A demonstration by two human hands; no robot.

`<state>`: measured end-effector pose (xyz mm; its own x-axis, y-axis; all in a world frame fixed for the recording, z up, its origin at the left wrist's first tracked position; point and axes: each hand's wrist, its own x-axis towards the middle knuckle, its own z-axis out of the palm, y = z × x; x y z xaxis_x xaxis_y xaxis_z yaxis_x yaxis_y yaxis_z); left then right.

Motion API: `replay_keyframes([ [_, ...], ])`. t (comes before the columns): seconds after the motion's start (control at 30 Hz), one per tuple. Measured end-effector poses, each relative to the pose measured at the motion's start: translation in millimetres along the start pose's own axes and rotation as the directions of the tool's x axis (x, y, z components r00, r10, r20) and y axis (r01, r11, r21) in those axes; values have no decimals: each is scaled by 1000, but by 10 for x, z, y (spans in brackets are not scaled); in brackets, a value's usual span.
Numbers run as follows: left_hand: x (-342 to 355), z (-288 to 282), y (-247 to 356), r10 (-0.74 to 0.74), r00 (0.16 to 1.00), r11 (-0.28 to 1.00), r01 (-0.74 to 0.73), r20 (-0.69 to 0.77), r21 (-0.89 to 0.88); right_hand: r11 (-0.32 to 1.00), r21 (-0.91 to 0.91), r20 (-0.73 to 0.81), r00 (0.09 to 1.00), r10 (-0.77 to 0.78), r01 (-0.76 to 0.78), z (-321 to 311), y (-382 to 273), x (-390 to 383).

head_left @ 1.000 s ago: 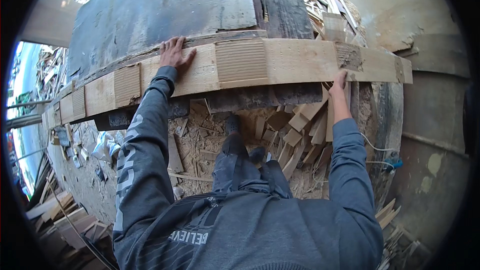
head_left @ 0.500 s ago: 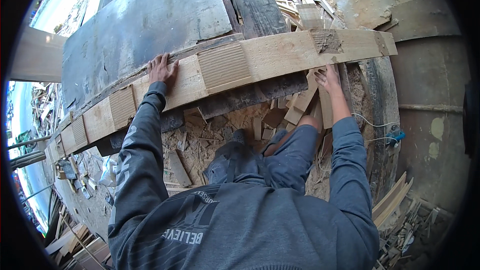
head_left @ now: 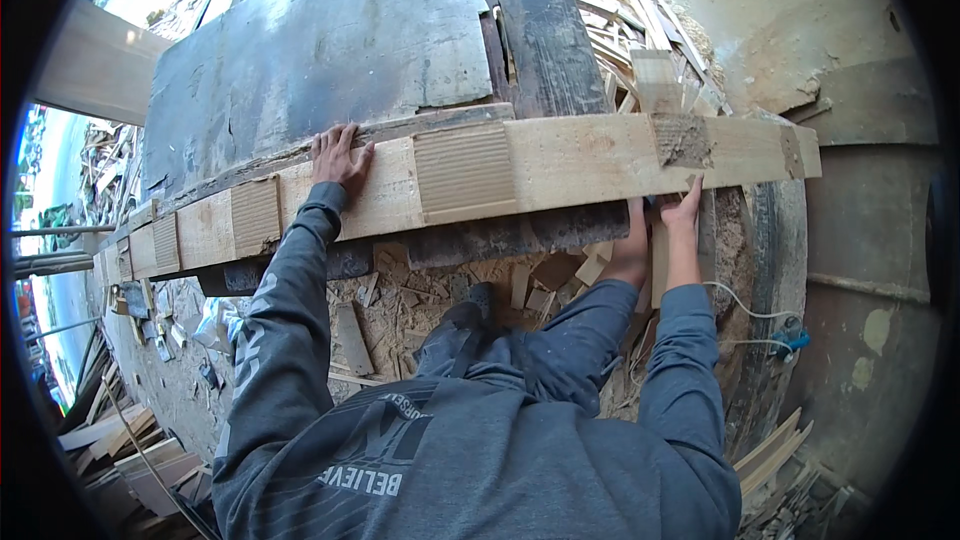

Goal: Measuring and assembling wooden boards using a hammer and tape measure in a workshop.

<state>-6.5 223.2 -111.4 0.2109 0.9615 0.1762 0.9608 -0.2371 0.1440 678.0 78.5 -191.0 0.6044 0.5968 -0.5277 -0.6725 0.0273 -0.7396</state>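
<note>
A long pale wooden plank [head_left: 585, 162] lies across in front of me, with several ribbed brown patches [head_left: 463, 172] like corrugated cardboard on its face. Over its far edge, left of the middle, bend the fingers of my left hand [head_left: 342, 162], the palm pressed on the face. Toward the right end, my right hand [head_left: 684, 208] grips the near edge, thumb up against it and the other fingers mostly hidden underneath. Behind the plank runs a thin, rough wooden strip [head_left: 400, 126]. My right lower leg [head_left: 630, 255] reaches forward, its foot hidden under the plank.
A large dark worn sheet [head_left: 320, 40] covers the bench beyond the plank. Scrap strips [head_left: 620, 15] are heaped at the far right. Offcuts and sawdust [head_left: 400, 305] litter the ground by my feet. At right, a white cord [head_left: 745, 305] leads to a blue fitting [head_left: 790, 340].
My right hand has gone from loose fingers beside the near edge to a grip on it. My right leg has moved forward under the plank. The whole view has shifted slightly.
</note>
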Motion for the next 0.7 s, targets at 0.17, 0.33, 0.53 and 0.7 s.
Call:
replay_keyframes([
  [0.17,34,-24,-48,12,999,999,-13,-33,-53,983,96,43,986,-162,158,384,293,124],
  [0.33,-4,-67,-99,4,1000,999,-4,-9,-43,965,81,-133,963,-236,248,596,491,22],
  [0.53,7,14,-43,3,1000,999,-3,8,-38,946,113,-268,926,-267,305,432,492,142],
  [0.7,5,105,-71,16,998,1000,-18,-66,-20,943,184,-244,943,-228,276,512,548,221],
])
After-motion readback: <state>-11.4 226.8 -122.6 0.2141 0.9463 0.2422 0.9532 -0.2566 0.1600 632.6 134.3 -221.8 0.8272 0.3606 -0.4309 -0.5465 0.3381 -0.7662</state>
